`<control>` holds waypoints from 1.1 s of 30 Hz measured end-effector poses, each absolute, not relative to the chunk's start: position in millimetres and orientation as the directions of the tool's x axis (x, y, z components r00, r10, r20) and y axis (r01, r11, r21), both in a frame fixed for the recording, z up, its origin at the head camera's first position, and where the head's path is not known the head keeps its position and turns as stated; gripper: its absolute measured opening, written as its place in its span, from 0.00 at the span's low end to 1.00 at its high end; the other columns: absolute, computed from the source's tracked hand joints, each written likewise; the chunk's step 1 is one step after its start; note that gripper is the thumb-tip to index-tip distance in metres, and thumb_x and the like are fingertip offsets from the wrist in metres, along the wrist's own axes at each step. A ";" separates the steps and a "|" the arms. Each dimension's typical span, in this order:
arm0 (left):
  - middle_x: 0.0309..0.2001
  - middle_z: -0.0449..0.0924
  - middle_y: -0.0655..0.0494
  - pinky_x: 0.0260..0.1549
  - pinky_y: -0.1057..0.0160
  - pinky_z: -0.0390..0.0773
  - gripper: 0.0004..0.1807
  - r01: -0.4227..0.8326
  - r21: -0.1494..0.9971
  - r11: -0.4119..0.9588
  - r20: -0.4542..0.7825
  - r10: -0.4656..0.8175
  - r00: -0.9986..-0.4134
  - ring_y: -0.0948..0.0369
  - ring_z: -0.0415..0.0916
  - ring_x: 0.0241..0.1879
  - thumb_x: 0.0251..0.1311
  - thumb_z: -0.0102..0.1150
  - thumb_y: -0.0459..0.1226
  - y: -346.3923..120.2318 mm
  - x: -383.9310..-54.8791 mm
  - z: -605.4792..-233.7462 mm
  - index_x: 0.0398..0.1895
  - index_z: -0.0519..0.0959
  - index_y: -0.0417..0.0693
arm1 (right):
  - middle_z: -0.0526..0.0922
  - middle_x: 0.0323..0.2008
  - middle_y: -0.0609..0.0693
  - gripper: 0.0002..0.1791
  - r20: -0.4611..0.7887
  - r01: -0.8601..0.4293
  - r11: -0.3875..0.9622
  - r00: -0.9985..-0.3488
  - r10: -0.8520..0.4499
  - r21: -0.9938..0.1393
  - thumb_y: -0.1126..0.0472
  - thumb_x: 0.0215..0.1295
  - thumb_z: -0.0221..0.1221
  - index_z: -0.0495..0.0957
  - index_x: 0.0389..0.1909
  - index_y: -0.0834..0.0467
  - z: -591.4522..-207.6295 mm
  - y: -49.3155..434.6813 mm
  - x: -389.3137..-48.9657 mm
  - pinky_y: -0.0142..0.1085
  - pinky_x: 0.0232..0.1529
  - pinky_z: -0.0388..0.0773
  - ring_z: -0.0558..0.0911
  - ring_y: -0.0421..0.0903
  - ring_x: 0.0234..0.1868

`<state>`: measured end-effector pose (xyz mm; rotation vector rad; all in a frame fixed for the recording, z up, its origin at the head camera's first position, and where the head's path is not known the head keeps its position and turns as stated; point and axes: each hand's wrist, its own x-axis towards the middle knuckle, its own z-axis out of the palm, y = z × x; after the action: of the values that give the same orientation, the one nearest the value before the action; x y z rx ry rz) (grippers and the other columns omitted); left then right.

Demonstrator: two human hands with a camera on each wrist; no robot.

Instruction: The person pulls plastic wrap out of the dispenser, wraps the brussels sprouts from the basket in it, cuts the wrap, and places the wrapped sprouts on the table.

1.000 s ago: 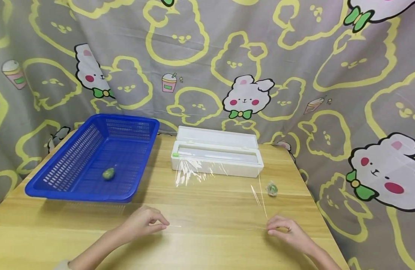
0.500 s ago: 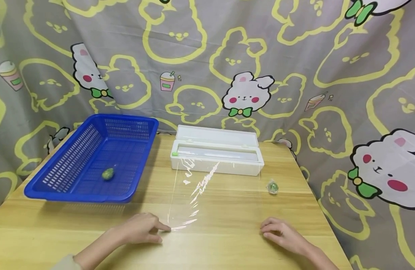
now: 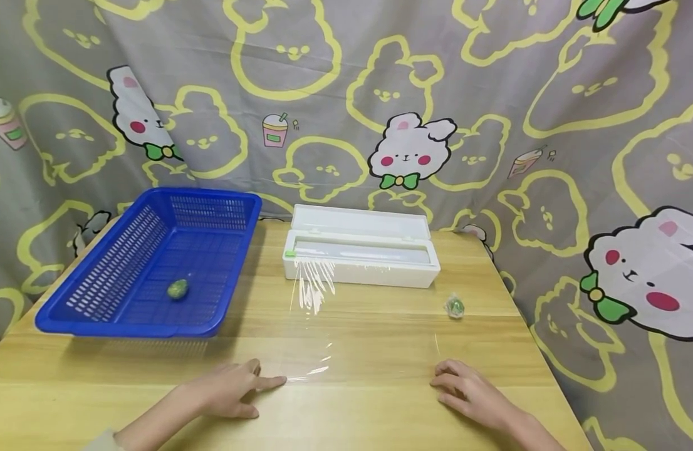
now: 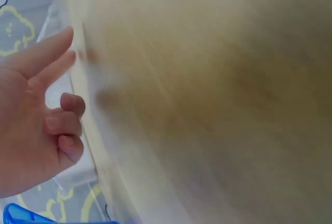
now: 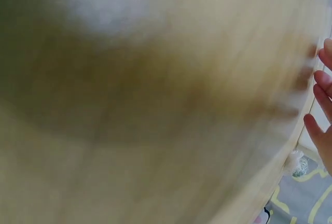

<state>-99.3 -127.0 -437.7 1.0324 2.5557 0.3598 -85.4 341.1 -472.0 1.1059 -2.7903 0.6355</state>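
A sheet of clear cling film [image 3: 318, 371] runs from a white film dispenser box [image 3: 358, 274] toward me, flat along the table. My left hand [image 3: 225, 389] touches its near left corner with a straight index finger. In the left wrist view that hand [image 4: 36, 115] has the thumb and index finger out and the other fingers curled in. My right hand [image 3: 470, 391] rests by the film's near right corner, fingers loosely bent; the right wrist view catches only its fingers [image 5: 322, 92]. Neither hand grips anything. A small green film-wrapped item [image 3: 454, 306] lies right of the box.
A blue plastic basket [image 3: 225, 294] with slotted sides stands on the left, holding another small green item [image 3: 178, 289]. The dispenser's lid [image 3: 360, 222] is up, and a green slider [image 3: 290, 254] sits at its left end. A patterned curtain [image 3: 324, 56] hangs behind the wooden table [image 3: 380, 426].
The film has come down from between both hands onto the table. My left fingers have left their pinch, the index now straight on the corner. My right hand has loosened and shifted slightly left.
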 end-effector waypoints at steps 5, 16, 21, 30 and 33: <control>0.35 0.64 0.57 0.22 0.69 0.63 0.41 0.635 0.357 0.685 -0.225 0.723 -0.653 0.68 0.57 0.24 0.39 0.69 0.47 -133.6 -96.6 -440.6 0.63 0.65 0.71 | 0.73 0.42 0.39 0.05 0.179 -0.611 0.688 -0.784 -0.595 -0.392 0.56 0.58 0.61 0.79 0.36 0.45 -467.5 341.0 -86.2 0.36 0.40 0.71 0.67 0.37 0.43; 0.35 0.60 0.59 0.24 0.69 0.65 0.42 0.611 0.409 0.678 -0.204 0.721 -0.663 0.68 0.58 0.28 0.35 0.66 0.60 -147.6 -92.3 -441.1 0.61 0.68 0.66 | 0.73 0.35 0.40 0.13 0.013 -0.417 0.661 -0.851 -0.524 -0.624 0.58 0.64 0.54 0.75 0.47 0.57 -463.2 335.2 -99.8 0.30 0.35 0.70 0.70 0.33 0.36; 0.29 0.62 0.63 0.18 0.73 0.61 0.23 0.562 0.459 0.688 -0.070 0.659 -0.749 0.71 0.56 0.23 0.49 0.62 0.52 -134.5 -101.4 -433.7 0.49 0.79 0.54 | 0.78 0.44 0.47 0.16 -0.072 -0.348 0.722 -0.874 -0.481 -0.598 0.55 0.66 0.51 0.75 0.50 0.58 -462.2 331.4 -103.8 0.35 0.43 0.74 0.76 0.42 0.45; 0.25 0.62 0.64 0.17 0.72 0.61 0.20 0.543 0.411 0.732 0.046 0.578 -0.815 0.70 0.56 0.19 0.49 0.63 0.48 -86.2 -129.2 -442.6 0.47 0.80 0.53 | 0.75 0.26 0.39 0.12 -0.100 -0.292 0.776 -0.905 -0.413 -0.559 0.58 0.62 0.56 0.76 0.46 0.56 -465.9 327.2 -110.9 0.28 0.25 0.70 0.70 0.31 0.24; 0.26 0.64 0.62 0.18 0.70 0.64 0.30 0.534 0.397 0.746 0.002 0.582 -0.814 0.69 0.59 0.20 0.43 0.66 0.51 -81.1 -134.1 -447.1 0.52 0.76 0.52 | 0.66 0.18 0.38 0.19 -0.087 -0.300 0.769 -0.905 -0.417 -0.565 0.61 0.57 0.60 0.73 0.50 0.59 -466.6 328.0 -112.5 0.27 0.19 0.63 0.62 0.30 0.18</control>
<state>-134.1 -81.1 -447.1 0.9051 2.8206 0.5845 -112.5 328.0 -466.6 0.6455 -3.1480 0.9455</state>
